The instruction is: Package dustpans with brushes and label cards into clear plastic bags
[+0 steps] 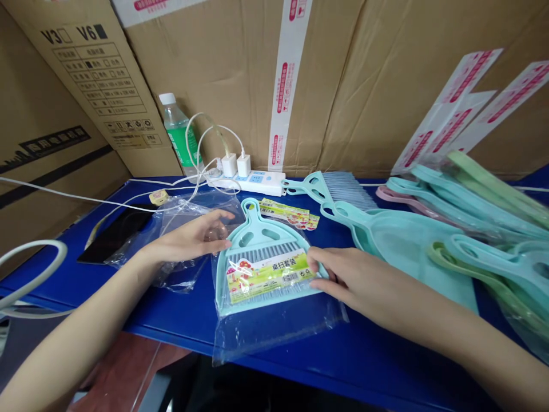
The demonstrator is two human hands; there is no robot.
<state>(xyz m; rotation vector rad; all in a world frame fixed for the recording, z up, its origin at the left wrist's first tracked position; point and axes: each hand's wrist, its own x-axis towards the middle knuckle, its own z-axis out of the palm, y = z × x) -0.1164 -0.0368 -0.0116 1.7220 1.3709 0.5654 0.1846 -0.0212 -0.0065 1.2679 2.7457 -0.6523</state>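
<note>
A light-blue dustpan with its small brush lies in a clear plastic bag in front of me. A printed card with mushrooms rests over the brush bristles. My right hand grips the right edge of the bagged set, thumb and fingers pinched on it. At the upper left edge, my left hand has its fingers apart, the thumb tip at the rim. More clear plastic bags lie under and beside my left hand. Behind the set are several loose printed cards.
Loose blue dustpans and a brush lie to the right, near bagged sets. A power strip with chargers, a bottle and a black phone-like slab sit behind and left. Cardboard boxes wall the back.
</note>
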